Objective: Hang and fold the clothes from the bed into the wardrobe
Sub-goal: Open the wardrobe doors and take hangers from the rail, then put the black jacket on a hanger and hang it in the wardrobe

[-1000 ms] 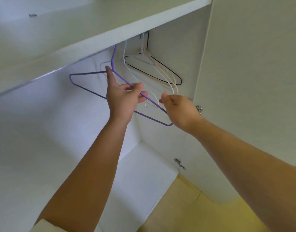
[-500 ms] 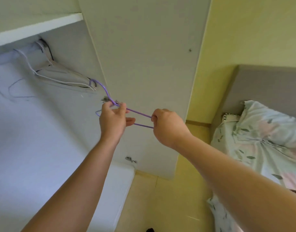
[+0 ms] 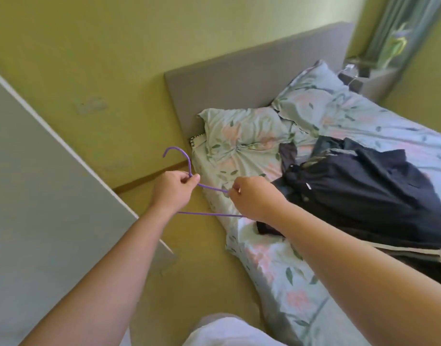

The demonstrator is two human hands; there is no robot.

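Nearest, your two forearms reach out above the floor, between the wardrobe door on the left and the bed on the right. Your left hand grips the purple hanger at its neck, fingers curled just below the upturned hook. Your right hand pinches the hanger's right shoulder. The hanger is held in the air beside the bed's edge. Beyond it, dark clothes lie heaped on the floral sheet, near two pillows set against the grey headboard.
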